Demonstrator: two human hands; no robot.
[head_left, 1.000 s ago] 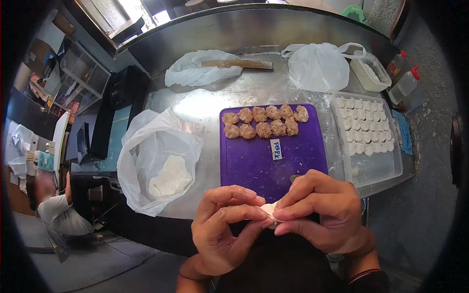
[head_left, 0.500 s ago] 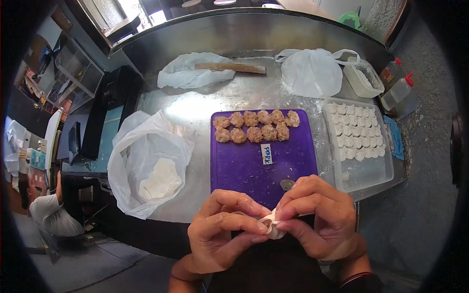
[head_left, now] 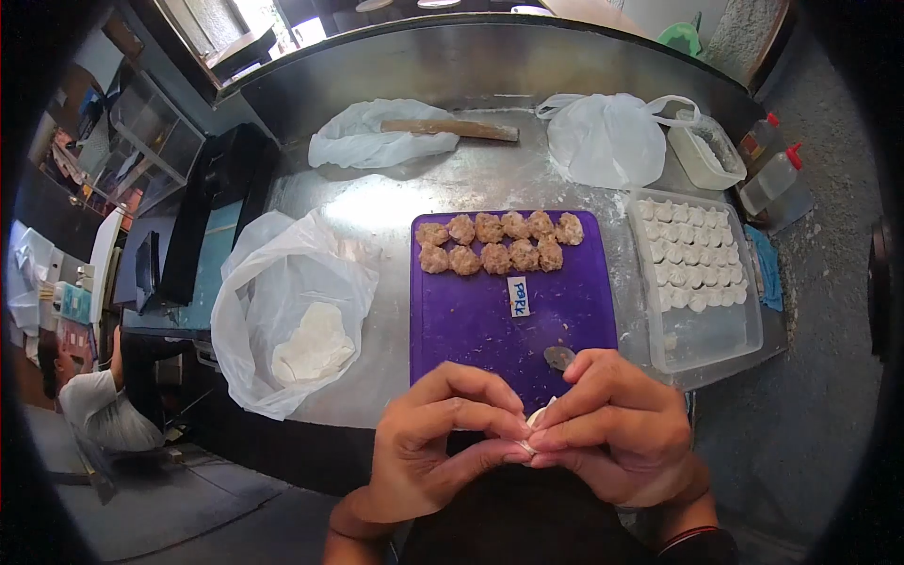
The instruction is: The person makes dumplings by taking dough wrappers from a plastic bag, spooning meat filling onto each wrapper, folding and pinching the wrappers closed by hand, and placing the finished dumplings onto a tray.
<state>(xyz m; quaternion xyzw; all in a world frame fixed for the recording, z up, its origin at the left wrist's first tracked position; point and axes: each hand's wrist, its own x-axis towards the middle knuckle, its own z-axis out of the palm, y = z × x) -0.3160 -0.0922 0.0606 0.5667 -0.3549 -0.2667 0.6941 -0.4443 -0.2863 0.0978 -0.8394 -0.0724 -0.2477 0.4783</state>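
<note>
In the head view, a small white piece of dough (head_left: 539, 413) is being held between both hands, over the near edge of a purple board (head_left: 471, 330). By the left hand (head_left: 428, 443), it is being pinched between thumb and first fingertips, which are being pressed almost together. By the right hand (head_left: 621, 433), it is being gripped in the same way from the other side, the fingers being kept bent and the tips nearly meeting those of the left. Most of the dough is being hidden by the fingertips.

Along the board's far edge, balls of filling (head_left: 495, 259) are being displayed in two rows, six behind five. A label (head_left: 519, 297) reading "PORK" is being shown in front of them. The tip of a metal utensil (head_left: 558, 358) is being partly covered by the right hand.

Near the right edge of the metal counter (head_left: 301, 188), shaped white pieces (head_left: 695, 254) are being held in rows by a clear tray (head_left: 702, 353), toward its far edge. Near the counter's left edge, flat white dough (head_left: 315, 344) is being contained by an open plastic bag (head_left: 243, 311).
</note>
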